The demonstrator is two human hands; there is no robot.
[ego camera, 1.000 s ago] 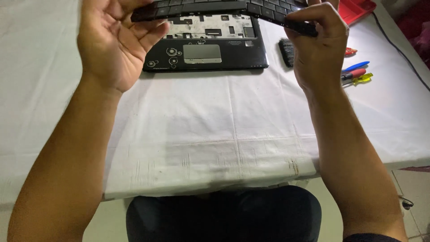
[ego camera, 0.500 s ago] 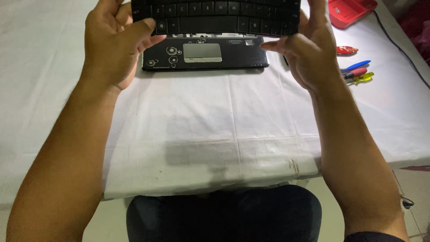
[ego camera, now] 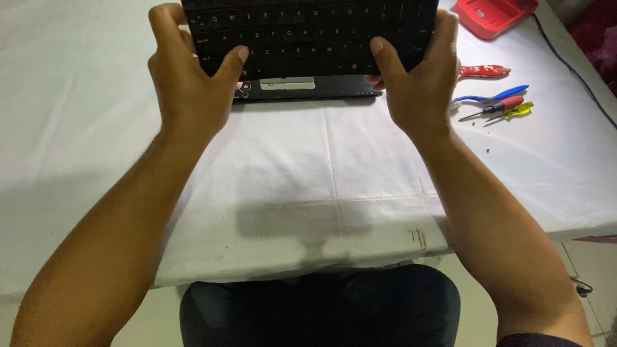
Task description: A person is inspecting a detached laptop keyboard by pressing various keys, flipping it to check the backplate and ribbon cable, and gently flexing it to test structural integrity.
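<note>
Now, line by line:

Keyboard: a flat black keyboard panel (ego camera: 308, 32) is held up off the table, above the black laptop base (ego camera: 308, 88), and hides most of it; only the base's front strip with its silver touchpad button shows beneath the panel's near edge.

Left hand: the left hand (ego camera: 189, 77) is clamped on the panel's left end, thumb pressed on the key face and fingers wrapped round the edge behind, which looks like a way to keep a thin, bendy part from sagging.

Right hand: the right hand (ego camera: 414, 80) grips the right end the same way, thumb on the keys, fingers curled over the side; one hand at each end keeps the panel level and square to the base.

Tilt: the keys face the camera, so the panel seems tipped up towards the person; whether its far edge touches the base cannot be told.

Table: a white cloth (ego camera: 321, 180) covers it, giving a soft, plain bed for the parts.

Tools: small screwdrivers and picks in red, blue, pink and yellow (ego camera: 495, 103) lie just right of the right hand, within easy reach yet away from the base.

Red case: a red tray-like case (ego camera: 491, 14) sits at the far right corner, well apart, beside a black cable (ego camera: 572, 71).
</note>
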